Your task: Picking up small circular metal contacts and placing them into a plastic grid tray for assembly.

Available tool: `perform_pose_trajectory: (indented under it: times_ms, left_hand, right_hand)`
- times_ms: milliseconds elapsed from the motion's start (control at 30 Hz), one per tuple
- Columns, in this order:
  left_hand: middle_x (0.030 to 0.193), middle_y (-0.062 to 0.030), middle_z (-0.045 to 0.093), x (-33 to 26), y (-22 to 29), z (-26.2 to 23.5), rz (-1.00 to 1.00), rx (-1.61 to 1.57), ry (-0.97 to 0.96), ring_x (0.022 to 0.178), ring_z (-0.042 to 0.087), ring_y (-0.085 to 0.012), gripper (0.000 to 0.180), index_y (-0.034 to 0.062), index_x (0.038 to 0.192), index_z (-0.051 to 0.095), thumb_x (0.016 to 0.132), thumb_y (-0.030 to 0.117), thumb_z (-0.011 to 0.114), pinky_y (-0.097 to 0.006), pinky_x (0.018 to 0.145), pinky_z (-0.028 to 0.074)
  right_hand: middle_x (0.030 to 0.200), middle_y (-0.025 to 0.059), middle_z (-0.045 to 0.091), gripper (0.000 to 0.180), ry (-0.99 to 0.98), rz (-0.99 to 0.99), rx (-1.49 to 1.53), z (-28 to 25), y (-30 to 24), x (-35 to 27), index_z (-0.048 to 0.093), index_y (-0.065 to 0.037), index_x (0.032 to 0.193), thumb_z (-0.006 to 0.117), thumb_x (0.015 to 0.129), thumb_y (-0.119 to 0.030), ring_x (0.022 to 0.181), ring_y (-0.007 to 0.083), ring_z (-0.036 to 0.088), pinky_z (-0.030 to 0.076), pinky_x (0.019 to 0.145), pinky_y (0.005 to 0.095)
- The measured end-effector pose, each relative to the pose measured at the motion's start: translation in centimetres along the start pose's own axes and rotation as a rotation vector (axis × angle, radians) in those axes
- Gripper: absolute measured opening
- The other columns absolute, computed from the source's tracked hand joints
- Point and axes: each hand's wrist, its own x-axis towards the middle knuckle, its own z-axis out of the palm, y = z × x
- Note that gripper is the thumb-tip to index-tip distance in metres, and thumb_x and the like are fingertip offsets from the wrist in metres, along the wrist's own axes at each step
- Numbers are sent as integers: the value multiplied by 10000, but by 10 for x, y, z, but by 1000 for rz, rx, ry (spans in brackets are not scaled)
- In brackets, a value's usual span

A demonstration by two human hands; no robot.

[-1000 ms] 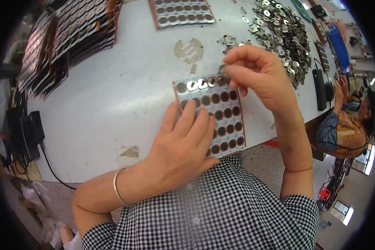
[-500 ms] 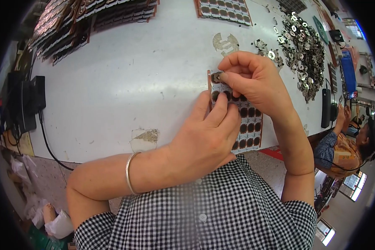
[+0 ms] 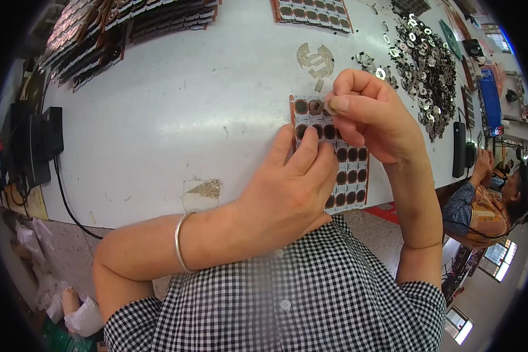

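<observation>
White tabletop (image 3: 170, 117) fills most of what I see from the head camera, its near edge running just above a checked shirt (image 3: 287, 299) at the bottom of the view. Nearest to me, my left hand (image 3: 287, 188) lies flat and palm down on a card of round brown cells (image 3: 351, 176), fingers spread loosely and extended, their tips pressing the card's upper rows; a silver bangle (image 3: 180, 243) circles that wrist. Just to the right and a little farther, my right hand (image 3: 372, 120) hovers over the card's far end with the fingers curled in, thumb and forefinger pinched on a small round metal disc (image 3: 328, 108) at the top row of cells. A worn patch (image 3: 202, 190) marks the tabletop near the left forearm. Farther right, a heap of shiny metal discs (image 3: 425, 64) spreads across the table, with a few flat cut-out pieces (image 3: 315, 58) lying just beyond the card. On the far side, another filled card (image 3: 311, 12) sits near the middle, and stacks of dark trays (image 3: 111, 32) crowd the far left. At the right edge another person (image 3: 481, 205) sits below the table.
</observation>
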Motion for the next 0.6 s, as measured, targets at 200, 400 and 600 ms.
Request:
perform_pose_trajectory:
  times_ms: [200,400,600]
  left_hand:
    - [1274,-194,581,0,1,-2,15,8,-11,1284,521,-403,777,-28,1230,663,643,439,861,-583,1119,383]
    - [1278,-201,574,3,1,-4,16,6,-44,1281,516,-405,799,-37,1229,655,633,455,860,-585,1133,372]
    - [1282,-201,571,2,0,-4,12,5,-46,1282,514,-408,814,-41,1239,652,625,451,862,-584,1135,371]
  right_hand:
    - [898,18,642,242,37,-488,-95,-2,-12,-29,683,29,1177,592,986,-88,734,64,528,422,664,223]
    - [951,66,590,233,57,-508,-284,-21,-12,-49,652,23,1181,563,1005,-100,807,125,529,429,730,276]
    - [957,39,613,227,55,-469,-530,-9,-13,-53,646,25,1188,584,1033,-128,813,110,534,441,741,270]
